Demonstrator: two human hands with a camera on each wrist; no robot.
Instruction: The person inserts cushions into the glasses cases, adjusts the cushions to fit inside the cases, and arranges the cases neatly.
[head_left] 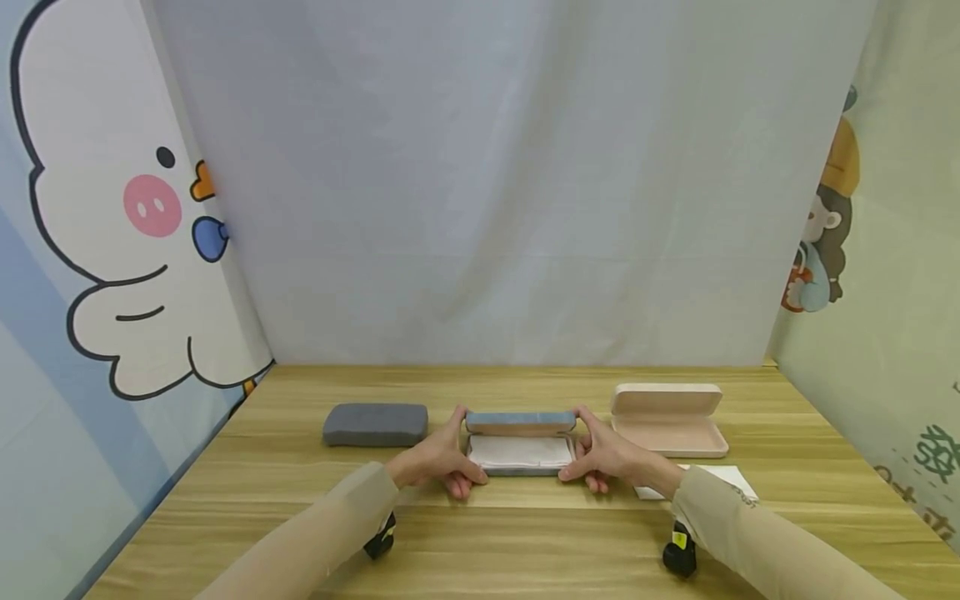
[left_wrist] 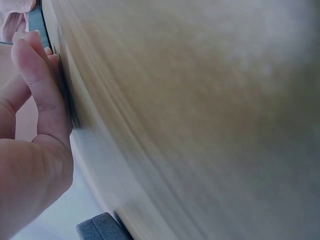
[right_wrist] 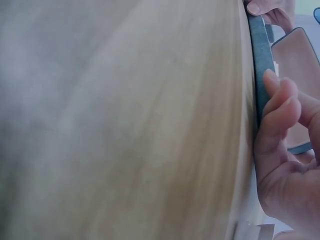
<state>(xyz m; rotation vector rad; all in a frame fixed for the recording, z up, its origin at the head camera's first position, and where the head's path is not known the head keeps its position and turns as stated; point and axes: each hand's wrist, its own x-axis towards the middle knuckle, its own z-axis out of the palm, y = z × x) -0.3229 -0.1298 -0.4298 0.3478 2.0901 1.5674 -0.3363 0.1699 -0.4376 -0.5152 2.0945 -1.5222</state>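
Note:
A blue glasses case [head_left: 521, 422] lies in the middle of the table with its lid raised partway. Inside its base is a folded white cloth or paper [head_left: 519, 451]. My left hand [head_left: 441, 457] grips the case's left end, index finger at the lid's corner and thumb at the base's front corner. At the opposite end, my right hand [head_left: 611, 454] holds it the same way. The right wrist view shows the lid's pale pink lining [right_wrist: 297, 75] and the blue front wall [right_wrist: 261, 55], with curled fingers beside that wall.
A closed grey glasses case [head_left: 376, 424] stands to the left. On the right an open case with pale pink lining [head_left: 667, 433] sits behind a white sheet [head_left: 731, 477], partly covered by my right wrist. A white curtain [head_left: 487, 183] hangs behind the wooden table [head_left: 480, 550].

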